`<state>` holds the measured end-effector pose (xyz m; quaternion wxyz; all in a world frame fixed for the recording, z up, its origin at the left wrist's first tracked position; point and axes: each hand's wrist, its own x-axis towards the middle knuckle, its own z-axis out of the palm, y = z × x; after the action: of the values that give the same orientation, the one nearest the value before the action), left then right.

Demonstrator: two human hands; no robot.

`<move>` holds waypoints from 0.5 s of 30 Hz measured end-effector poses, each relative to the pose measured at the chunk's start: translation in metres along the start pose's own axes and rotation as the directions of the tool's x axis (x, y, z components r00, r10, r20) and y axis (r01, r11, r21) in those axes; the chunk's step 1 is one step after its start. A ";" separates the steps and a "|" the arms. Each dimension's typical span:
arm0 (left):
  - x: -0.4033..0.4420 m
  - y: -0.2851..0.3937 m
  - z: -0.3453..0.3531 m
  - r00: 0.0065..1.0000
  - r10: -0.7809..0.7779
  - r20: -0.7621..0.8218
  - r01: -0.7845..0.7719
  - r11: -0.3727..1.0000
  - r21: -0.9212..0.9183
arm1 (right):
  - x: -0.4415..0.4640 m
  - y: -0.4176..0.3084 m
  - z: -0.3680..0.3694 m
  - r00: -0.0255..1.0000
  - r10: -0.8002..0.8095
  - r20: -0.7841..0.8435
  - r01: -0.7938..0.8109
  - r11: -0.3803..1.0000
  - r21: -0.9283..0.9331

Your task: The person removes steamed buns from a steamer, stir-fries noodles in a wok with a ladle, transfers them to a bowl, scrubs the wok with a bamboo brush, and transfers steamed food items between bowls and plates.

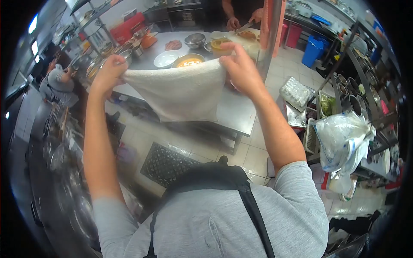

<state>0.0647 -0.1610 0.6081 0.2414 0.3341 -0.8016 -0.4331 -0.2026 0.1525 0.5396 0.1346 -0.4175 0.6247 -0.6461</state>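
A white cloth (176, 92) hangs stretched between my two raised hands, its lower edge drooping in front of the steel table (241, 109). My left hand (112, 73) pinches its upper left corner. At the upper right corner, my right hand (242, 66) grips the cloth between thumb and fingers, with another finger lifted. Just beyond the cloth's top edge stand a bowl of orange food with white pieces (189, 61) and a white bowl (165, 60). The cloth hides part of the tabletop.
Across the table a person's hands (245, 23) hold a knife over a board. Metal bowls (195, 40) stand farther back. On the right are an egg tray stack (296, 92), a plastic bag (344, 137) and a blue bin (314, 50). A black mat (165, 163) lies on the floor. Another person (60, 81) stands at left.
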 end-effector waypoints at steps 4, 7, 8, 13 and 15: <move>0.024 0.035 0.001 0.916 0.217 0.338 -0.292 0.937 0.190 | 0.003 -0.015 -0.019 0.997 -0.060 0.049 0.064 0.995 -0.079; 0.066 0.034 0.021 0.870 0.379 0.315 -0.485 0.771 0.413 | 0.002 -0.026 -0.032 0.993 -0.113 -0.024 0.095 0.917 -0.388; 0.080 0.034 0.033 0.886 0.364 0.288 -0.461 0.762 0.455 | 0.004 -0.024 -0.034 0.992 -0.107 -0.070 0.064 0.890 -0.450; 0.140 0.022 0.108 0.895 0.344 0.286 -0.444 0.757 0.479 | 0.024 0.013 -0.064 0.970 -0.079 -0.228 -0.088 0.766 -0.637; 0.163 0.001 0.132 0.879 0.425 0.215 -0.476 0.784 0.399 | 0.025 0.027 -0.076 0.957 -0.061 -0.285 -0.140 0.762 -0.633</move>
<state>-0.1330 -0.2118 0.5576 0.2103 0.1535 -0.9470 -0.1884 -0.2815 0.1830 0.5343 -0.0964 -0.3261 0.8302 -0.4418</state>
